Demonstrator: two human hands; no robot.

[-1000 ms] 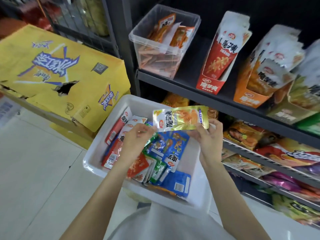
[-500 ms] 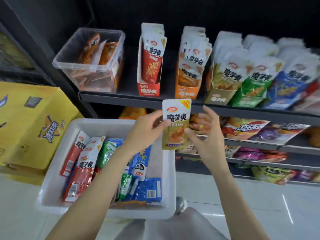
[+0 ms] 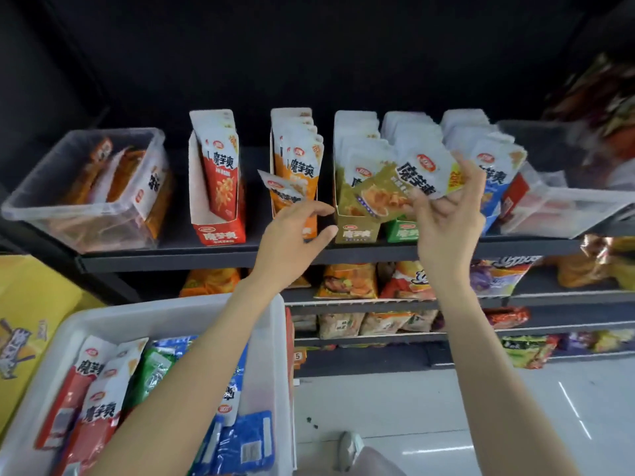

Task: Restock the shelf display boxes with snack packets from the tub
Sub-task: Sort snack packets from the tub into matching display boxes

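While the right hand (image 3: 446,214) pinches a tilted olive snack packet (image 3: 398,187) just above the olive display box (image 3: 357,221) on the shelf (image 3: 206,259), the left hand (image 3: 292,235) hangs loose, holding nothing. The white tub (image 3: 268,338) sits below.

Tub (image 3: 261,316) below-left of the shelf (image 3: 206,257); display boxes (image 3: 357,231) in a row on it, apparently between two bins (image 3: 86,201)
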